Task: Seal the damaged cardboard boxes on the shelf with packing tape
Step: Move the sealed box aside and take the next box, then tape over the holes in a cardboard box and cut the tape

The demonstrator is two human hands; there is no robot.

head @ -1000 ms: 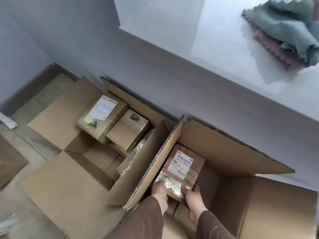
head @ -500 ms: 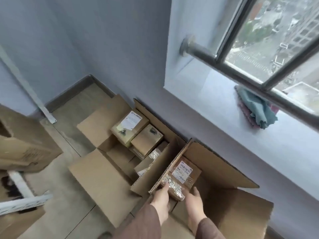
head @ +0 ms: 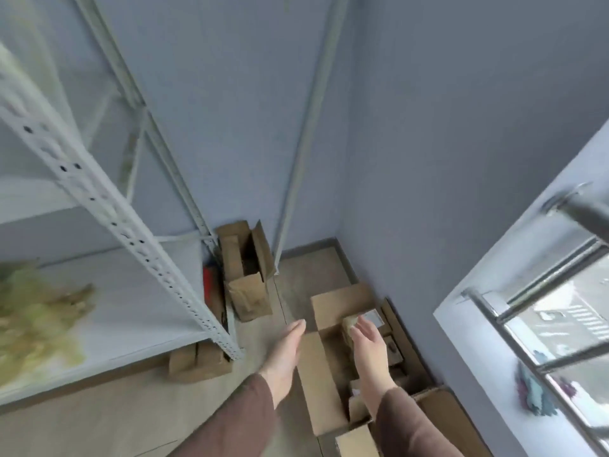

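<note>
My left hand (head: 287,349) and my right hand (head: 368,344) reach forward at mid-height with straight fingers and hold nothing. Below them on the floor lies a large open carton (head: 339,303) with its flaps spread. Small parcels sit inside it, one with a white label (head: 372,316). A small foil-patched parcel (head: 349,323) shows just past my right fingertips; whether they touch it I cannot tell. The white metal shelf (head: 141,311) stands at the left. No tape is in view.
A tall open cardboard box (head: 247,278) stands against the wall beside the shelf's post (head: 164,272). Another box (head: 197,361) sits under the shelf. Blurred yellow-green stuff (head: 36,318) lies on the shelf board. A windowsill with cloths (head: 534,397) is at the right.
Both hands have let go of the labelled foil-patched parcel and risen out of the right carton. The view has swung left and up, bringing the shelf into sight.
</note>
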